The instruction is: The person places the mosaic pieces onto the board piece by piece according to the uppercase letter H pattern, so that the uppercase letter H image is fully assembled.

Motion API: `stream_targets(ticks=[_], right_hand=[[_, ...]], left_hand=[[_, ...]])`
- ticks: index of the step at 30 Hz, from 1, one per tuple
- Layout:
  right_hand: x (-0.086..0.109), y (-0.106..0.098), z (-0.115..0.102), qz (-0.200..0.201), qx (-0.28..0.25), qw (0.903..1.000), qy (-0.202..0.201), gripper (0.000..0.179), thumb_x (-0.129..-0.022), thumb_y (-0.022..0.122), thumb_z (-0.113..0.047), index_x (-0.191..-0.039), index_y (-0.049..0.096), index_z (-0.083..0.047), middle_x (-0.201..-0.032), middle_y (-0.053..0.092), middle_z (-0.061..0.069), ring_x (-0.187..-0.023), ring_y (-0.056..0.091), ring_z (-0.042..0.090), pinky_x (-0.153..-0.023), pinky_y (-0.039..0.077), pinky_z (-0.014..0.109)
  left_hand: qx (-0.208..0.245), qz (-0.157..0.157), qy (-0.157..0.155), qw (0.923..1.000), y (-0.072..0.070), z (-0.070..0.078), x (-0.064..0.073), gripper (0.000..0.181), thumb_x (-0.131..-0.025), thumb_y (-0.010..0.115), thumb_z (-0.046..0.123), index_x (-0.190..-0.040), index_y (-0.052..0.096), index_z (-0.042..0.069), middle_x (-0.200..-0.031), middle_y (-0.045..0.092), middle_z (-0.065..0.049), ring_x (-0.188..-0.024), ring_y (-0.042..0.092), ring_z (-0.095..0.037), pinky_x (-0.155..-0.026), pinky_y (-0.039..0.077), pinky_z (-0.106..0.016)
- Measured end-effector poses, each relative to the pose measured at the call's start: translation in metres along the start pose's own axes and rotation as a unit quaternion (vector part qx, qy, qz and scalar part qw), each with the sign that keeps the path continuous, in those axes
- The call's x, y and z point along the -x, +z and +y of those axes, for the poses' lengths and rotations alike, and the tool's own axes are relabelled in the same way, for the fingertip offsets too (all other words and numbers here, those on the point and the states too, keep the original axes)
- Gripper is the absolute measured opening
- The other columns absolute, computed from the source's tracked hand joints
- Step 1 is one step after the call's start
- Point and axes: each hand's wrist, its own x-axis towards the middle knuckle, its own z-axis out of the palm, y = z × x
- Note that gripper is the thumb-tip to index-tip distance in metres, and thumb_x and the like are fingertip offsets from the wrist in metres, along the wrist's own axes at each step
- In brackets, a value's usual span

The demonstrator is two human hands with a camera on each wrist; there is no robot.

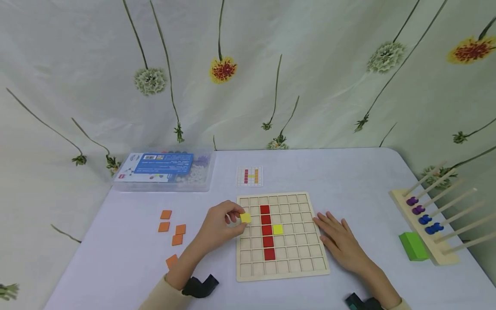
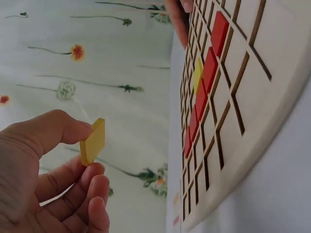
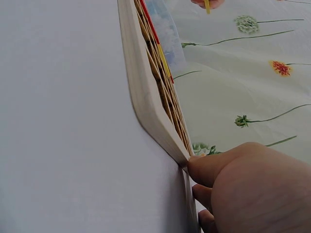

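Note:
My left hand [image 1: 220, 226] pinches a yellow square tile [image 1: 245, 218] between thumb and fingers, above the left edge of the wooden grid board [image 1: 292, 267]. In the left wrist view the tile [image 2: 93, 143] is tilted and apart from the board. Several red tiles [image 1: 267, 230] form one column in the grid. Another yellow tile [image 1: 277, 229] lies in a cell just right of that column's middle. My right hand [image 1: 342, 241] rests at the board's right edge with its fingers extended. In the right wrist view the thumb [image 3: 209, 167] touches the board's side [image 3: 146, 104].
Several orange tiles [image 1: 164, 226] lie left of the board. A pattern card [image 1: 249, 176] is behind it, showing red, yellow and orange squares. A clear plastic box [image 1: 199, 183] stands at the back left. To the right are a pegged bead rack [image 1: 445, 257] and a green block [image 1: 413, 246].

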Motion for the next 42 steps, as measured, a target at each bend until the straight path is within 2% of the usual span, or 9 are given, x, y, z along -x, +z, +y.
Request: stream_targets(ticks=[6, 10, 14, 19, 24, 32, 42], right_hand=[[0.0, -0.001, 0.001, 0.0, 0.0, 1.0, 0.0, 0.046, -0.098, 0.055, -0.016, -0.144, 0.048, -0.009, -0.151, 0.041, 0.019, -0.143, 0.026, 0.046, -0.111, 0.008, 0.071], [0.001, -0.001, 0.002, 0.0, -0.002, 1.0, -0.001, 0.046, -0.099, 0.055, -0.016, -0.144, 0.048, -0.009, -0.151, 0.041, 0.02, -0.144, 0.026, 0.046, -0.111, 0.007, 0.07], [0.001, 0.0, 0.002, 0.003, 0.0, 1.0, -0.001, 0.046, -0.099, 0.055, -0.017, -0.144, 0.048, -0.009, -0.151, 0.041, 0.019, -0.144, 0.026, 0.045, -0.112, 0.008, 0.07], [0.0, 0.0, 0.002, 0.002, 0.002, 1.0, 0.001, 0.046, -0.099, 0.055, -0.017, -0.144, 0.048, -0.01, -0.151, 0.042, 0.018, -0.144, 0.026, 0.044, -0.112, 0.008, 0.069], [-0.001, 0.0, 0.001, 0.0, 0.004, 1.0, 0.001, 0.046, -0.099, 0.055, -0.018, -0.144, 0.049, -0.01, -0.151, 0.042, 0.018, -0.144, 0.027, 0.044, -0.111, 0.009, 0.07], [-0.001, 0.0, -0.001, 0.004, 0.006, 1.0, -0.003, 0.045, -0.098, 0.056, -0.016, -0.142, 0.05, -0.01, -0.15, 0.044, 0.018, -0.142, 0.029, 0.045, -0.109, 0.011, 0.071], [-0.002, -0.002, -0.001, -0.014, -0.003, 0.9998, 0.017, 0.048, -0.098, 0.057, -0.016, -0.144, 0.048, -0.011, -0.152, 0.04, 0.017, -0.144, 0.025, 0.045, -0.111, 0.009, 0.07]], left_hand=[[-0.019, -0.046, 0.032, 0.9982, 0.035, 0.019, -0.022, 0.021, -0.075, 0.078, 0.012, -0.093, 0.07, 0.008, -0.082, 0.064, 0.0, -0.074, 0.059, -0.02, -0.064, 0.044, -0.021], [-0.031, -0.081, 0.033, 0.9957, 0.054, 0.025, -0.031, 0.019, -0.076, 0.077, 0.016, -0.094, 0.072, 0.01, -0.083, 0.064, -0.001, -0.075, 0.058, -0.017, -0.066, 0.043, -0.02], [-0.023, -0.101, 0.028, 0.9943, 0.068, 0.028, -0.035, 0.019, -0.077, 0.078, 0.016, -0.093, 0.072, 0.01, -0.083, 0.064, -0.002, -0.073, 0.055, -0.011, -0.065, 0.042, -0.019], [-0.035, -0.119, 0.016, 0.9921, 0.082, 0.026, -0.038, 0.018, -0.077, 0.079, 0.02, -0.092, 0.071, 0.011, -0.08, 0.06, 0.005, -0.072, 0.051, -0.005, -0.067, 0.041, -0.018], [-0.041, -0.133, 0.004, 0.9903, 0.09, 0.026, -0.04, 0.019, -0.078, 0.079, 0.023, -0.092, 0.071, 0.012, -0.081, 0.059, 0.008, -0.074, 0.051, -0.003, -0.069, 0.042, -0.018], [-0.053, -0.136, 0.018, 0.9891, 0.097, 0.021, -0.043, 0.017, -0.077, 0.079, 0.022, -0.088, 0.071, 0.012, -0.077, 0.058, 0.008, -0.072, 0.049, -0.003, -0.066, 0.041, -0.017], [-0.065, -0.138, 0.026, 0.988, 0.101, 0.022, -0.043, 0.015, -0.076, 0.08, 0.019, -0.087, 0.073, 0.011, -0.075, 0.057, 0.008, -0.07, 0.048, -0.004, -0.065, 0.04, -0.017]])
